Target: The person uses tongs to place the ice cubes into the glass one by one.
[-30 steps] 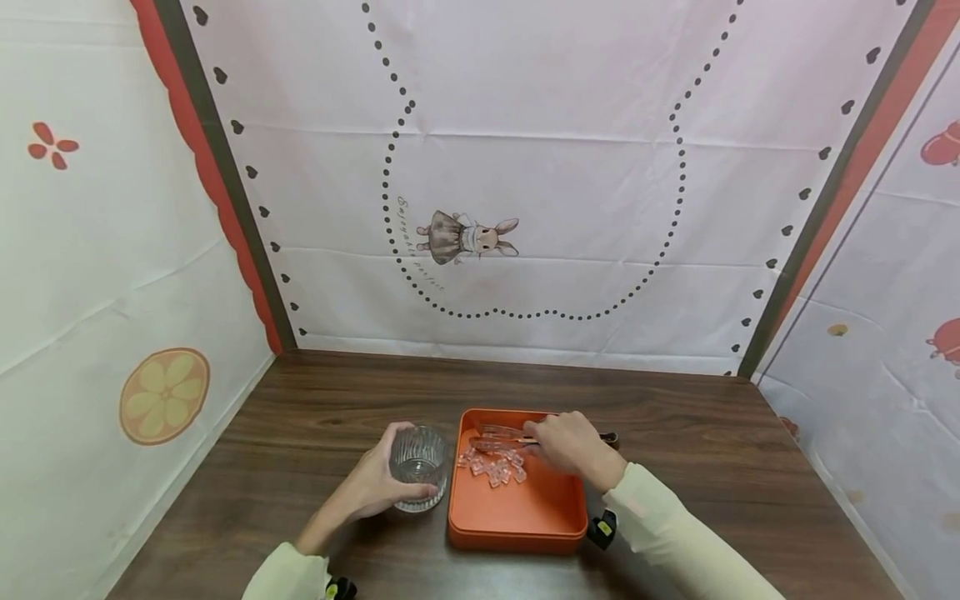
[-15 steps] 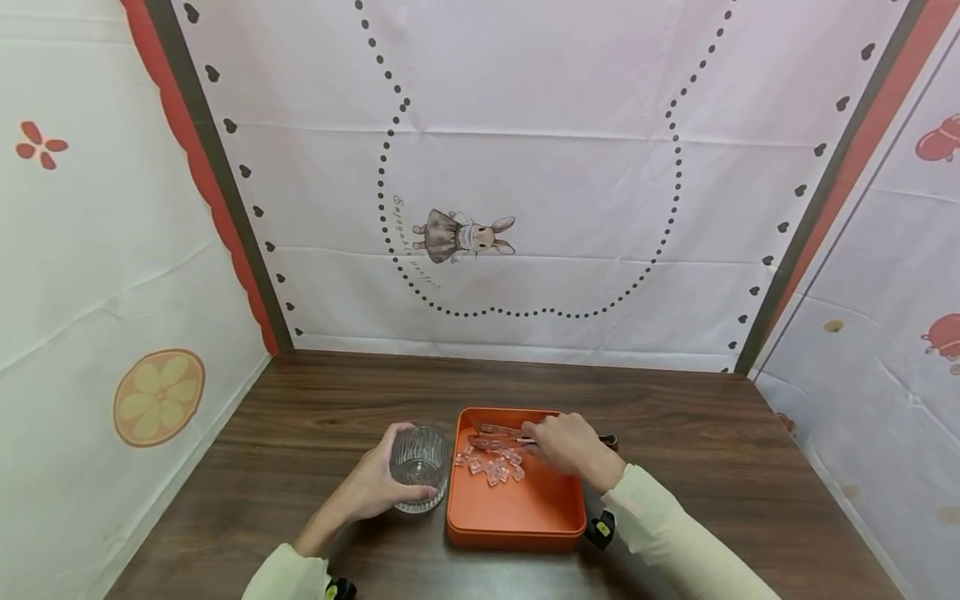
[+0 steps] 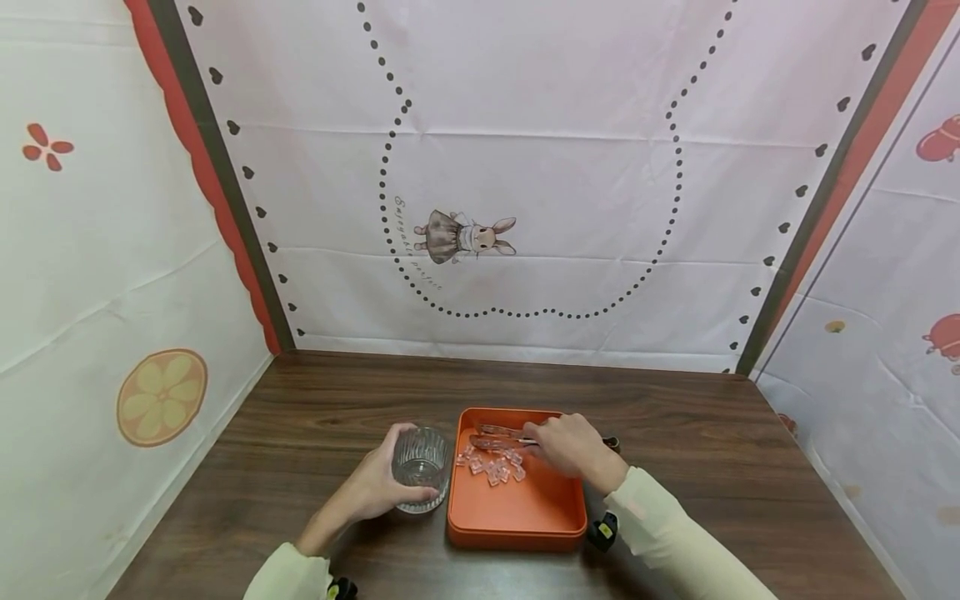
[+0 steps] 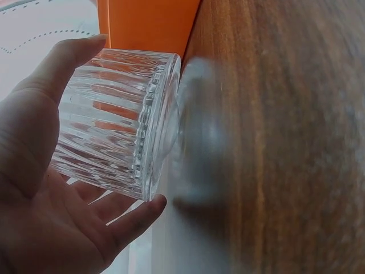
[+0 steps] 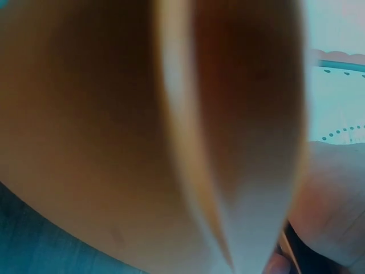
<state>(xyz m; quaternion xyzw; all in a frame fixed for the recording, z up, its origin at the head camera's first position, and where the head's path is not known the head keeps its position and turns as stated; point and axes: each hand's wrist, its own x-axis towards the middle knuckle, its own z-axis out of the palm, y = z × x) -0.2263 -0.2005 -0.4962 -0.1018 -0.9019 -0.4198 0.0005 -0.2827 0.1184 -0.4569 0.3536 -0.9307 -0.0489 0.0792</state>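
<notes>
Left hand (image 3: 367, 483): curled round the glass (image 3: 420, 473), thumb on the near side, fingers on the far side.
Glass: looks upright at the 9 o'clock of the tray (image 3: 525, 510), just beside its wall; whether its base fully rests is unclear.
Right hand (image 3: 568, 447): grips the tongs (image 3: 491, 444) over the tray's 2 o'clock; finger detail is hidden, the right wrist view being mostly blur.
Tongs: two arms apart, tips toward the tray's 10 o'clock; whether they touch a cube cannot be told.
Cubes (image 3: 495, 473): small, clear, loosely heaped inside the tray, toward 10 o'clock.
Slip risk: a cube squeezed off-centre could well skid from the tongs and scatter others.
Drop risk: a cube carried toward 9 o'clock might catch the tray wall or glass rim and fall between them.
Tip risk: a knock from the tongs could tilt the glass if the left hand loosens.
Surface (image 3: 337, 392): dark wood grain, faintly glossy.
Back sheet (image 3: 570, 183): at 12 o'clock, creased, with a sideways rabbit (image 3: 468, 236) and dotted line.
Side sheets: at 10 o'clock, an orange slice (image 3: 162, 397); at 2 o'clock, red prints (image 3: 945, 336).
</notes>
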